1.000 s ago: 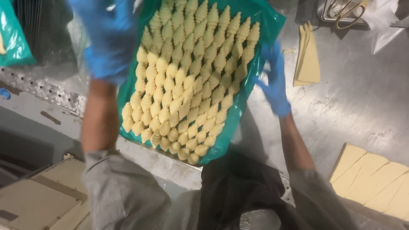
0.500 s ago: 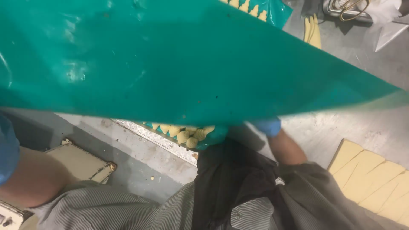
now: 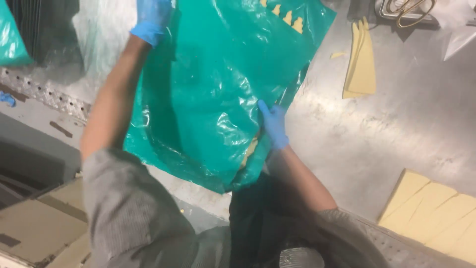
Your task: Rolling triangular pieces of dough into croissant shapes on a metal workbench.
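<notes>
Two gloved hands, left hand [image 3: 151, 22] and right hand [image 3: 272, 124], grip the green plastic sheet [image 3: 208, 94] at opposite edges, spreading it taut above the steel tabletop [image 3: 396, 129].

Surface: steel table [image 3: 421, 129], scuffed and shiny, fills the right side of the view.
Front edge: perforated metal strip [image 3: 44, 94] along the left, running down toward the person.
Top right: pale yellow folded sheets [image 3: 362, 64], a thin stack lying flat.
Beside them: small yellow scrap [image 3: 338, 54], just left of the sheets, apart.
Top edge: metal tool [image 3: 406, 7] with loop handles, partly cut off.
Far right corner: clear plastic piece [image 3: 458, 39], flat on the steel.
Bottom right: cut yellow slabs [image 3: 436, 213], laid side by side, touching, run out of view.
Centre: green bag [image 3: 218, 99] covers the middle; whether it rests on the steel cannot be told.
</notes>
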